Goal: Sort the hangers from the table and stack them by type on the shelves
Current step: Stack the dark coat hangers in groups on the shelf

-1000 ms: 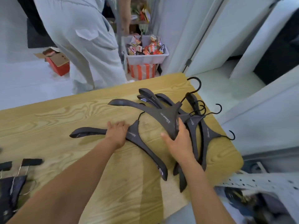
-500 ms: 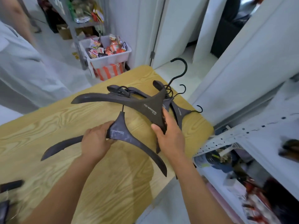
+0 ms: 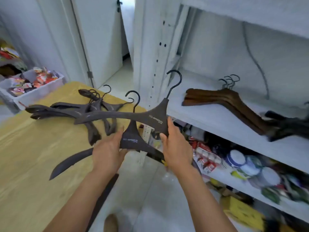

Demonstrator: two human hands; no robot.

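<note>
My left hand (image 3: 109, 152) grips a small black hanger (image 3: 130, 139) at its centre, held in the air past the table's edge. A larger black hanger (image 3: 155, 119) is gripped at its neck by my right hand (image 3: 175, 144), and its hook points toward the shelf. Several more black hangers (image 3: 93, 108) lie heaped on the wooden table (image 3: 33, 156). The white shelf (image 3: 209, 118) on the right carries a stack of brown wooden hangers (image 3: 225, 99) and black hangers (image 3: 287, 126) beside them at the far right.
A white upright with holes (image 3: 158, 52) stands between table and shelf. The lower shelf (image 3: 242, 164) is crowded with packets and containers. A white bin of snack packets (image 3: 31, 84) sits at the far left behind the table. White doors stand behind.
Both hands have lifted their hangers off the table and carried them right, toward the shelf. My view has swung right, so the shelf with brown hangers is now in sight.
</note>
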